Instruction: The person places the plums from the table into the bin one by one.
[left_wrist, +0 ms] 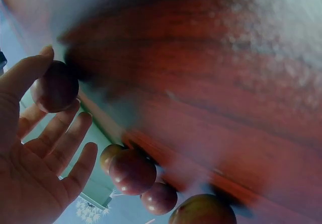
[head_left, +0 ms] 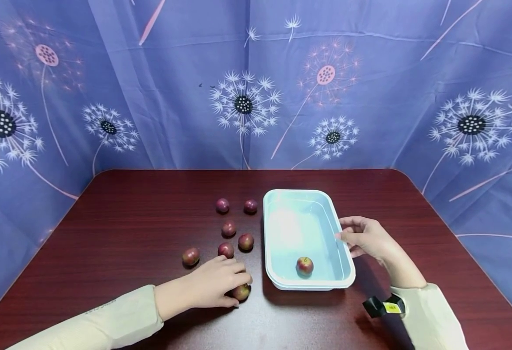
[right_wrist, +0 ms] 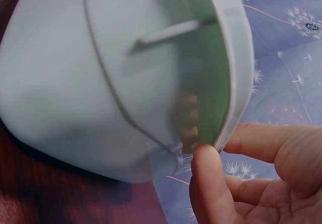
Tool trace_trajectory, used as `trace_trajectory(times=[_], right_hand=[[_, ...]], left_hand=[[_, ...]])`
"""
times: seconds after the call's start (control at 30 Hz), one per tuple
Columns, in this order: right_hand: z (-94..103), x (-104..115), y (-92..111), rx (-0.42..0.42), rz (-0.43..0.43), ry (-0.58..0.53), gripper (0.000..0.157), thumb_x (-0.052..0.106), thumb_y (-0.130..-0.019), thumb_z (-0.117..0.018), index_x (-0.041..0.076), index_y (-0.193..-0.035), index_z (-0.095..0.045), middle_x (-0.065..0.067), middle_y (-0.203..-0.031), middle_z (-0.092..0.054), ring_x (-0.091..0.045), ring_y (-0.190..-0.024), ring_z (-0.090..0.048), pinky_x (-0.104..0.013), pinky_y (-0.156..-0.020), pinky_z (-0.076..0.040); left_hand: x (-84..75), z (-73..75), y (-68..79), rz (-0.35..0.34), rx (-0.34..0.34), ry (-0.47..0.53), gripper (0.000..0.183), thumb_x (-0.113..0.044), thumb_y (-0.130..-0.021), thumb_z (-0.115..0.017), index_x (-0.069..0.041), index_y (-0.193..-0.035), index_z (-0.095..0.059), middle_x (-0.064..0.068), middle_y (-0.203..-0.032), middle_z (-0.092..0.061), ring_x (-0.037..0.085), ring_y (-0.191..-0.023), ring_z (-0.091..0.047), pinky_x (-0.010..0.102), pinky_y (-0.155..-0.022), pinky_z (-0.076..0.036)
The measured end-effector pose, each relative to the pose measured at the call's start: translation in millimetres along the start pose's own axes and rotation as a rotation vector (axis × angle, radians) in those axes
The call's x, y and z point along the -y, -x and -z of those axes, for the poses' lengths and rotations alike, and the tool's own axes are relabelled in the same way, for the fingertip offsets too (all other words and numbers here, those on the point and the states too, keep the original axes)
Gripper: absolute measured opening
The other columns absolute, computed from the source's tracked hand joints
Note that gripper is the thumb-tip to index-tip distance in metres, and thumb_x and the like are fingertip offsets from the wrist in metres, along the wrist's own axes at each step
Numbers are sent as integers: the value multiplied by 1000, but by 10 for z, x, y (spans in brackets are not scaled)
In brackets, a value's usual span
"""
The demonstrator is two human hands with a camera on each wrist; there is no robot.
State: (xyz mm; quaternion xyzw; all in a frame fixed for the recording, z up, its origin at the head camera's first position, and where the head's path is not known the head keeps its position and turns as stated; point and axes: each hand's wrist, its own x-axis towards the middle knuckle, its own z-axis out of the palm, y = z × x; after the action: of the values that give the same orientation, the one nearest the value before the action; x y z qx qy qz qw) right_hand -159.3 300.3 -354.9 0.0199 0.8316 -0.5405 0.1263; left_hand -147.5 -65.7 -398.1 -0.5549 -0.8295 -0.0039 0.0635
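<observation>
My left hand (head_left: 218, 282) reaches over the table's near middle and holds a red-and-green plum (head_left: 241, 292) between thumb and fingers. In the left wrist view the thumb lies against that dark plum (left_wrist: 55, 87), with fingertips on its far side. My right hand (head_left: 367, 238) grips the right rim of a pale blue plastic tub (head_left: 271, 257), thumb on the inner side and fingers outside. The tub's wall (right_wrist: 126, 83) fills much of the right wrist view. One plum (head_left: 305, 266) lies inside the tub near its front.
Left of the tub, several plums lie loose on the dark red wooden table (head_left: 150, 209), among them a plum (head_left: 226, 250) just beyond my left hand and another plum (head_left: 190, 256) farther left. A blue dandelion-patterned curtain (head_left: 172, 97) hangs behind the table.
</observation>
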Motion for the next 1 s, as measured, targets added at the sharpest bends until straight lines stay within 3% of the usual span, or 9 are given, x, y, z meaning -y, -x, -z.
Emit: trace_trajectory(times=[0.57,1.0], right_hand=[[-8,-11,8,-6,7,-3,57,9,-86,-65,-15,-132,-41,0,-82,-62,-12,-62,-63,-33,-58,-56],[-14,-25,7,0,17,-12,57,9,-87,-64,-15,-132,-40,1,-81,-61,-12,-61,-62,-32,-56,-55]], left_hand=[[-5,45,11,2,-13,-24,40,-44,-72,-78,-21,-99,-59,-8,-93,-57,9,-86,-57,28,-79,-47],[21,184,25,4,-103,-127,40,-46,-71,-77,-20,-97,-60,-10,-89,-58,10,-84,-55,28,-75,-45]])
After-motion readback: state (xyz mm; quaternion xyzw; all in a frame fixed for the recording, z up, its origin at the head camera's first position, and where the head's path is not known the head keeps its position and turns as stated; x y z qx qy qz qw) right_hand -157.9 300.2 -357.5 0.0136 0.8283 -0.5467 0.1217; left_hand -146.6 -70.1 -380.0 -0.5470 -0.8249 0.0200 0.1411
